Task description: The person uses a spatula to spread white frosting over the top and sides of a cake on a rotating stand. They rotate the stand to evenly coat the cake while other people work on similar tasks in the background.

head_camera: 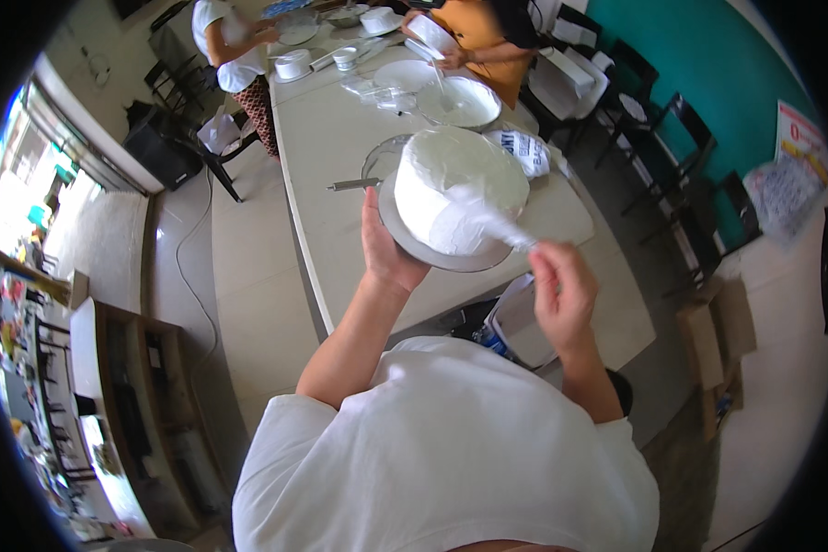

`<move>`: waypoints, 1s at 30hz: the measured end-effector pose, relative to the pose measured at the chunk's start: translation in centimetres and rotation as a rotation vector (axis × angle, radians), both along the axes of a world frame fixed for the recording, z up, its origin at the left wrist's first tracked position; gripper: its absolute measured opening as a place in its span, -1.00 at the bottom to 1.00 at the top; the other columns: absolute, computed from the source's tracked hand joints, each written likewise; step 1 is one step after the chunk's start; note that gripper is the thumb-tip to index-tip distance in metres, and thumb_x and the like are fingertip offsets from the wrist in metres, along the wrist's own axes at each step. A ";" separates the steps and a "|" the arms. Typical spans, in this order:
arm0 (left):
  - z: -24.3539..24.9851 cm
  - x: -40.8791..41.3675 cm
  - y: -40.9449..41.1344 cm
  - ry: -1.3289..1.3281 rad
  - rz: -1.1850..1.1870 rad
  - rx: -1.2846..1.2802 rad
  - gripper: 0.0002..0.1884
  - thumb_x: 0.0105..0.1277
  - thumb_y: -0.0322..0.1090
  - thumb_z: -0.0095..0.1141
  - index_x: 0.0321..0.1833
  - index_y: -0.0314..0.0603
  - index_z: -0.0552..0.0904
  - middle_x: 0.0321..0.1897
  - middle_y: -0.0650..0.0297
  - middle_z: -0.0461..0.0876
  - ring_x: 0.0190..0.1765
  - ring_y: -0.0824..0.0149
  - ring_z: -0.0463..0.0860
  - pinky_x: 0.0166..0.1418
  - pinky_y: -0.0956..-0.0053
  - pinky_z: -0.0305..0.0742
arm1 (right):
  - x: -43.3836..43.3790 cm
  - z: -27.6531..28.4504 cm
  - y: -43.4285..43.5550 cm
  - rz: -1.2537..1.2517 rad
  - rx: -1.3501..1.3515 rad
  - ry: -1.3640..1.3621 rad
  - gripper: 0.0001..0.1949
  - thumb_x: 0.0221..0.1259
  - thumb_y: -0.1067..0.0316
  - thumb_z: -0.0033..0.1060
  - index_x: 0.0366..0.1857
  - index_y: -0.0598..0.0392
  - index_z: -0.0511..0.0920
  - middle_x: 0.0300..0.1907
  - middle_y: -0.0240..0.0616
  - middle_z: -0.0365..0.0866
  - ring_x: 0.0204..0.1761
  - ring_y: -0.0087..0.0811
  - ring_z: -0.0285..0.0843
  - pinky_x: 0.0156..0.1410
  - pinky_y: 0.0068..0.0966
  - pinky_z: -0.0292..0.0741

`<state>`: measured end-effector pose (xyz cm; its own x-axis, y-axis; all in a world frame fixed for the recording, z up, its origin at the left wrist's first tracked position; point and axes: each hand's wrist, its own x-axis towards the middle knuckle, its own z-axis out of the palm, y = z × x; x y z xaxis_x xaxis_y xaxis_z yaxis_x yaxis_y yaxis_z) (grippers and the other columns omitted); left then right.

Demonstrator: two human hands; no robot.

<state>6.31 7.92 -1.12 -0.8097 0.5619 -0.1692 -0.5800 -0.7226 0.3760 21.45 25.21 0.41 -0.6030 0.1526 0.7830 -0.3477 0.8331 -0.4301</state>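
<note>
My left hand (392,254) holds a round plate (459,261) from below and from its left side. On the plate stands a round cake (466,165), tilted toward me and coated in white icing with an uneven surface. A spatula (500,224), blurred and smeared white, is in my right hand (564,293). Its blade lies against or just over the cake's near side; which of the two I cannot tell. Partly hidden behind the cake is a bowl (379,157). A metal handle (353,185) juts out left of it, just above my left fingertips.
The long table (331,228) carries a large bowl of white icing (459,103), clear plastic packaging (379,93) and a printed white bag (530,153). Another white cake (293,65) stands farther off. Two people work at the far end, one holding a white cake (433,33). Chairs (676,134) line the right wall.
</note>
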 end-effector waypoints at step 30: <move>-0.2 -0.3 -0.4 -0.029 -0.073 0.092 -0.28 0.53 0.27 -0.23 0.52 -0.11 0.41 0.47 0.09 0.47 0.46 -0.04 0.47 0.57 -0.08 0.29 | 1.5 1.5 -1.3 -0.138 0.025 -0.142 -0.88 0.31 0.53 0.37 -0.13 0.18 0.69 -0.47 -0.30 0.58 -0.55 -0.44 0.43 -0.45 -0.50 0.36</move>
